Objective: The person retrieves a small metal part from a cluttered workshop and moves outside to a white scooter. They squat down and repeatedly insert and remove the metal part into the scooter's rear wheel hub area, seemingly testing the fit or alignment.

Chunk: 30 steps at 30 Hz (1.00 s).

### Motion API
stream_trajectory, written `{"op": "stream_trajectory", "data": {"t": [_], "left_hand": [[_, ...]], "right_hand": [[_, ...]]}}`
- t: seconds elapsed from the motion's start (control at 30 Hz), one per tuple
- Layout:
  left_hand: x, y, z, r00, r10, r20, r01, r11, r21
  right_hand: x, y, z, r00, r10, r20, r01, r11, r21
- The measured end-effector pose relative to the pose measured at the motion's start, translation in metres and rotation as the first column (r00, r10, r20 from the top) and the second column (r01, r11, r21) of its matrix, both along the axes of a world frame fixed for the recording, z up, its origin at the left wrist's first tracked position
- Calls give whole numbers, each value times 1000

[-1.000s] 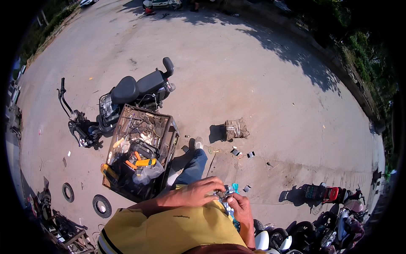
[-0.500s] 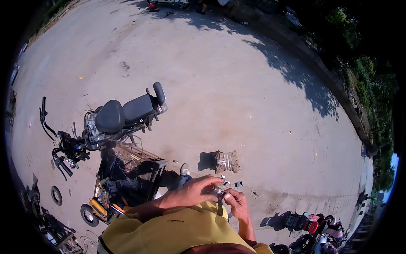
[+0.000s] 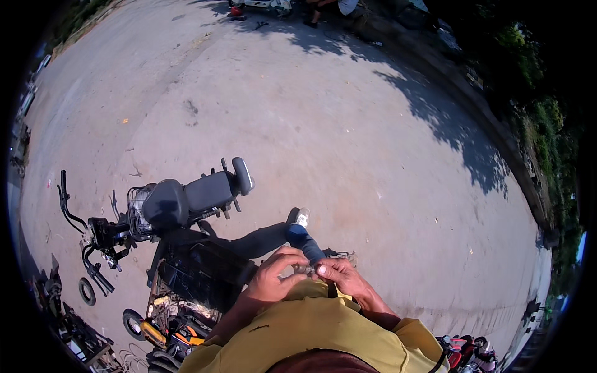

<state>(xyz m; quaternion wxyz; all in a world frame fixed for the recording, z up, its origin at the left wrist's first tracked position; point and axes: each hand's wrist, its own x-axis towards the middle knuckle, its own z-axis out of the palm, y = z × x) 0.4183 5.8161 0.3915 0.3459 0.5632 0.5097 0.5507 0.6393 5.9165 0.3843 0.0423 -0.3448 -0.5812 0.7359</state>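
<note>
My left hand point(image 3: 273, 278) and my right hand point(image 3: 349, 280) meet in front of my yellow shirt point(image 3: 298, 329). Between their fingertips is a small, shiny, greyish piece point(image 3: 305, 269), too small and too covered to name. The left thumb and forefinger curve around one side of it. From the other side, the right thumb and bent fingers pinch it. Just beyond the hands, my leg in blue jeans point(image 3: 305, 241) reaches forward, ending in a pale shoe point(image 3: 303, 217).
An electric scooter point(image 3: 199, 196) with dark seats stands to the left. Beside it is a dark metal cart point(image 3: 199, 273) with tools and parts. A loose tyre point(image 3: 87, 291) lies farther left. More scooters point(image 3: 466, 353) stand at lower right. A person point(image 3: 323, 9) sits at the far edge.
I have stepped forward; my leg and shoe now reach farther out. The wrapped bundle on the ground is now mostly hidden behind my hands and leg. Both hands stay together on the small piece.
</note>
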Motion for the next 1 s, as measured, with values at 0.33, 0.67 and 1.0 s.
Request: {"op": "stream_trajectory", "data": {"t": [0.33,0.67,1.0], "left_hand": [[-49,233,-7,1000,9,-15,-10,997,-74],[-144,434,18,981,104,163,-86,989,-117],[-319,661,19,865,101,491,-2,980,-198]], "right_hand": [[-56,222,2,991,-130,-42,120,975,-186],[-164,439,-6,956,-162,-243,85,951,-299],[-389,629,20,700,-541,-466,166,758,-631]]}}
